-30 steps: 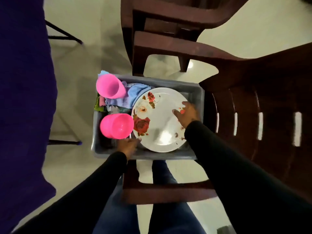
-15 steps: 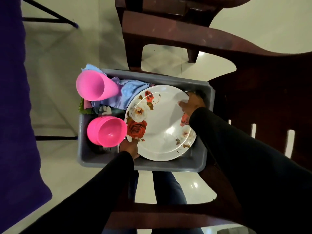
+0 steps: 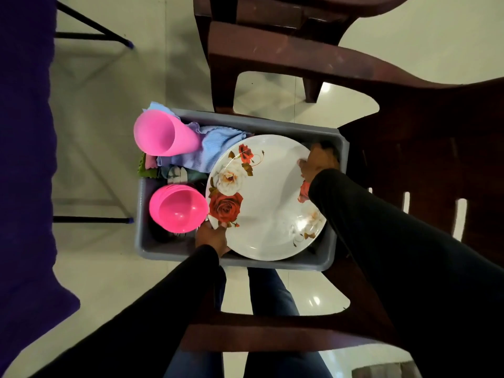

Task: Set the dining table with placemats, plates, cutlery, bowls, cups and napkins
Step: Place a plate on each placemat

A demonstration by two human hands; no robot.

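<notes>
Two hands hold one white plate [image 3: 268, 197] with red and cream roses, which lies tilted over the right part of a grey plastic tub [image 3: 330, 259]. The left hand [image 3: 212, 238] grips the near-left rim of the plate, its thumb on top beside the big red rose and its fingers under the edge. The right hand [image 3: 317, 160] grips the far-right rim, thumb on the upper face and fingers curled behind the edge (they are hidden by the plate). Both arms wear black sleeves.

Inside the tub, left of the plate, stands a stack of pink bowls [image 3: 178, 208], touching the plate's rim or very near it. Behind the bowls lies a pink cup [image 3: 163, 136] on its side, its mouth turned to the left and past the tub's wall. It rests on folded cloths, the top one light blue [image 3: 210, 151]; green and patterned ones show under it.

The tub sits on the seat of a dark brown chair [image 3: 409, 159]. A purple cloth [image 3: 24, 159] fills the left edge.
</notes>
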